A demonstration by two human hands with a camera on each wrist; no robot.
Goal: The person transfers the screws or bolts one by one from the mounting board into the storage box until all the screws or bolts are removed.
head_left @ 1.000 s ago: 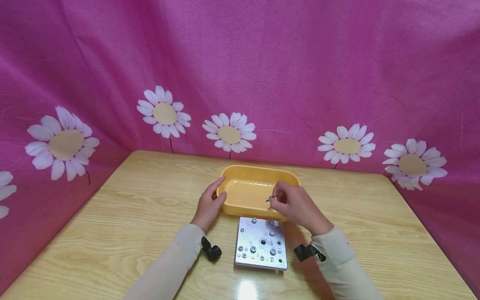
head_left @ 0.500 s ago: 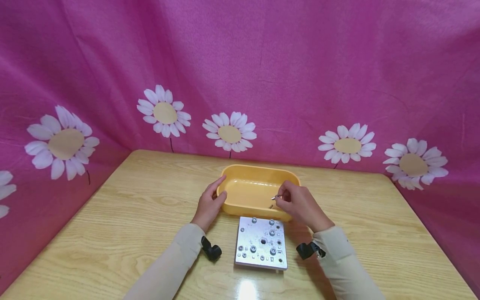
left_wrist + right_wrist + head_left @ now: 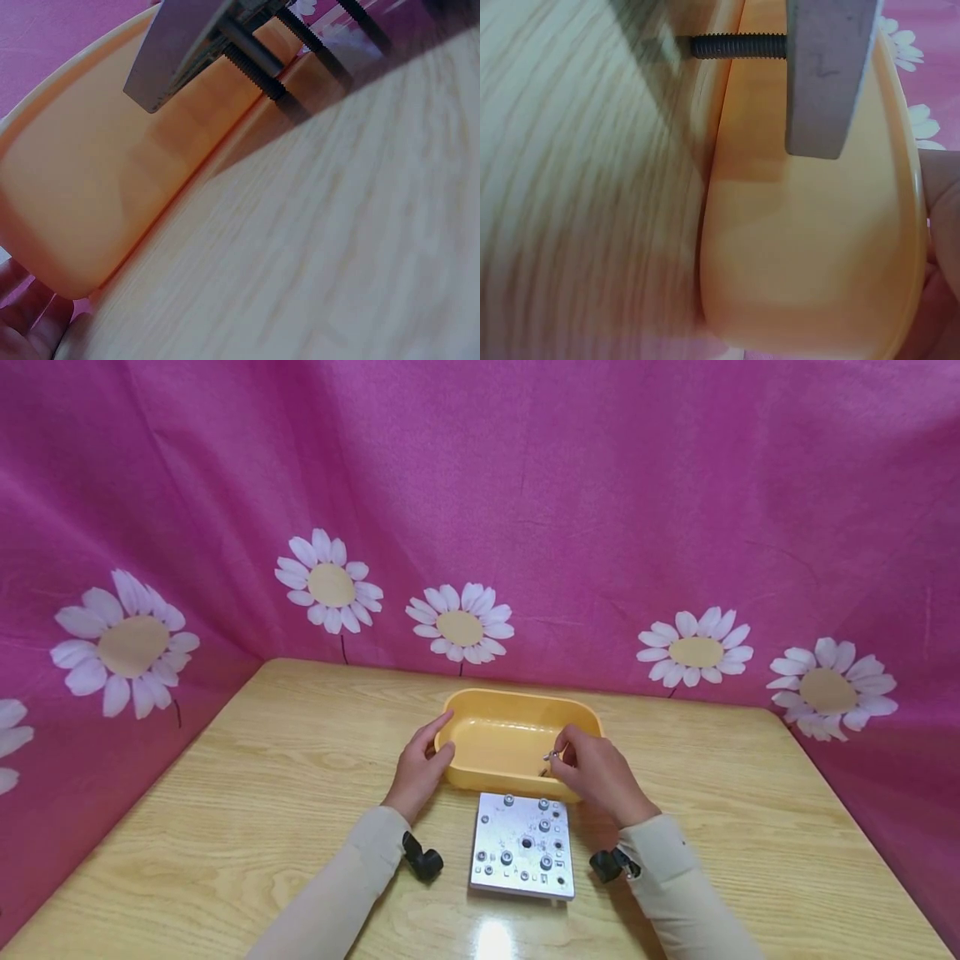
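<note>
My right hand (image 3: 600,772) is over the right end of the yellow plastic tray (image 3: 487,782). Between its thumb and forefinger it pinches a small shiny screw (image 3: 551,756), too small to make out fully. A short dark metal piece (image 3: 543,772) lies below, inside the tray. Against the tray's left end rests my left hand (image 3: 420,768), thumb and fingers spread along the rim. In the left wrist view, its fingers (image 3: 34,319) touch the tray's outer corner. The right wrist view shows only part of the right hand (image 3: 941,247) behind the tray wall.
A square metal plate (image 3: 517,835) with several socket-head bolts stands in front of the tray. Bolt shanks (image 3: 255,71) protrude beneath it, raising it above the wooden table (image 3: 300,777). A pink flowered curtain (image 3: 570,510) hangs behind.
My right hand has shifted slightly right within the tray while still pinching the screw. The dark piece below it has come into clearer view. My left hand stays where it was.
</note>
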